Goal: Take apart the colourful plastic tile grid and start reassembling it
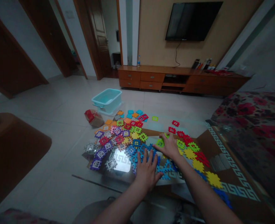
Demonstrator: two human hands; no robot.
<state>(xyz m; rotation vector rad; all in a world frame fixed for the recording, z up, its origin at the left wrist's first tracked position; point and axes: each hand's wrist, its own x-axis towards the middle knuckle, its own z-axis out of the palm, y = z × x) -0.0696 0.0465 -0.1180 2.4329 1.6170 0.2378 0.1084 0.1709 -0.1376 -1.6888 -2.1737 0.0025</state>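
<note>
Several colourful plastic interlocking tiles [125,133] lie spread over a glass table top [81,161]. My left hand [146,169] lies flat with fingers spread on blue tiles [167,166] near the table's front. My right hand [169,145] rests just beyond it, fingers stretched over a green tile [160,142] and touching it. Yellow tiles [213,179] and red tiles [201,157] trail off to the right of my right forearm.
A turquoise plastic tub [107,99] and a red and brown bag [93,117] sit on the tiled floor beyond the table. A wooden TV cabinet [174,79] lines the far wall. A floral sofa [256,124] is at right, a brown seat [11,152] at left.
</note>
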